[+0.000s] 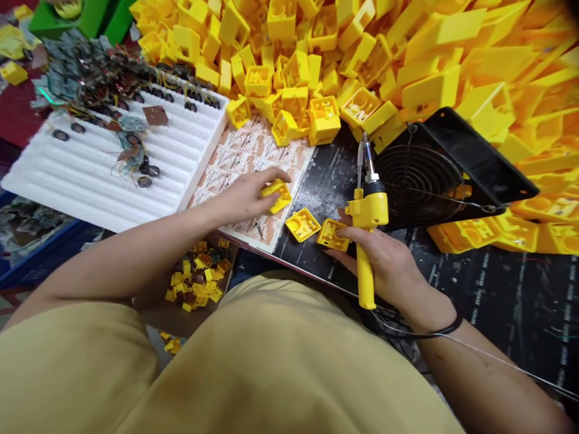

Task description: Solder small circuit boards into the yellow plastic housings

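My left hand (246, 196) has its thumb and fingers closed round a small yellow case (278, 198) over the patterned board. In my right hand (389, 259) is a yellow soldering gun (367, 211), its metal tip pointing away from me toward the heap. The fingers of that same hand also touch a yellow case part (333, 235) lying on the black mat. Just left of it, another open yellow case part (303, 225) lies untouched, its inner side up.
Yellow cases (323, 117) are heaped along the back and right. A black fan (420, 175) stands right of the gun tip. White ribbed foam (167, 150) at left bears circuit boards and wired round parts. A cable trails past my right wrist.
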Demonstrator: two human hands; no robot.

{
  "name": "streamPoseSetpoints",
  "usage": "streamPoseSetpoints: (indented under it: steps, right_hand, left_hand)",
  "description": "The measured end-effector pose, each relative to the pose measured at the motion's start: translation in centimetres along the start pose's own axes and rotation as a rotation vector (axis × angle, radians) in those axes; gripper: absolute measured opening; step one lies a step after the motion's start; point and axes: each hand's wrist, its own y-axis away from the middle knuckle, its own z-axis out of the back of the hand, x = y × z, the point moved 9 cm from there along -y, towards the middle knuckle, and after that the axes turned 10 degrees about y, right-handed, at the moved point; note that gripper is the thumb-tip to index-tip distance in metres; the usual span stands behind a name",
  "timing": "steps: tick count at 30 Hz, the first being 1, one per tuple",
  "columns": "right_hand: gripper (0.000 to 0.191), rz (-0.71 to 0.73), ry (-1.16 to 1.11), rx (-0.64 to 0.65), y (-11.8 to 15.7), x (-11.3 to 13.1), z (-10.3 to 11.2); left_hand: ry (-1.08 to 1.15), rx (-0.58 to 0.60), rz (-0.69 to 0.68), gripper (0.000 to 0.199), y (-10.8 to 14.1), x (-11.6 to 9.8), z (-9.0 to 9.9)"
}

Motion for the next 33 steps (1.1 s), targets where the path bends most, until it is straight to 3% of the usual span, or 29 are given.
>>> streamPoseSetpoints:
  steps: [2,4,7,9,11,13,15,16,19,21,24,26,28,30,33]
  right_hand:
    - [0.031,-0.010,0.007,-0.007,0.2,-0.1,0.0]
    - [0.032,-0.015,0.011,-0.014,0.3,-0.2,0.0]
    - [0.033,-0.019,0.009,-0.015,0.3,-0.2,-0.2]
    - [0.034,-0.020,0.000,-0.010,0.2,-0.2,-0.3]
    - [0.034,-0.024,-0.008,-0.006,0.3,-0.3,0.0]
    - [0.035,-0.034,-0.010,-0.005,0.5,-0.6,0.3]
    - [0.036,-0.042,-0.009,-0.006,0.6,-1.0,0.7]
    - [0.036,-0.043,-0.011,-0.005,0.7,-1.1,0.8]
    - [0.036,-0.030,-0.030,0.002,0.7,-1.0,0.7]
    - [0.035,-0.012,-0.048,0.008,0.6,-0.8,0.6]
    - [0.032,0.033,-0.068,0.008,0.6,-0.3,0.5]
    - [0.032,0.066,-0.069,0.002,0.6,0.0,0.4]
    - [0.036,0.085,-0.048,-0.015,0.6,0.1,0.2]
    - [0.042,0.089,-0.030,-0.031,0.3,0.2,-0.2]
    - [0.040,0.116,-0.024,-0.058,-0.6,1.0,-1.3]
  left_hand:
    - [-0.138,-0.031,0.035,0.036,0.0,1.1,1.4]
    - [-0.281,-0.116,-0.039,0.040,0.4,-0.1,1.9]
    - [-0.379,-0.128,-0.205,0.059,0.8,-4.0,-0.5]
    - [-0.428,-0.046,-0.244,0.064,0.4,-5.9,-2.8]
    - [-0.421,0.105,-0.286,0.047,0.0,-6.9,-4.6]
    - [-0.352,0.324,-0.424,0.031,0.3,-7.8,-5.9]
    - [-0.264,0.454,-0.566,0.043,1.3,-8.3,-6.1]
    - [-0.223,0.426,-0.589,0.047,1.5,-8.3,-5.5]
    - [-0.148,0.110,-0.438,0.047,1.3,-6.9,-3.4]
    - [-0.161,-0.019,-0.335,0.056,1.9,-6.2,-3.5]
    - [-0.181,0.011,-0.339,0.053,2.7,-6.4,-5.3]
    - [-0.184,0.030,-0.392,0.056,2.8,-6.5,-5.6]
    - [-0.243,-0.024,-0.372,0.066,2.6,-5.5,-4.3]
    - [-0.339,-0.100,-0.222,0.074,2.2,-3.3,-2.1]
    - [-0.432,-0.047,-0.007,0.065,2.0,-0.1,0.0]
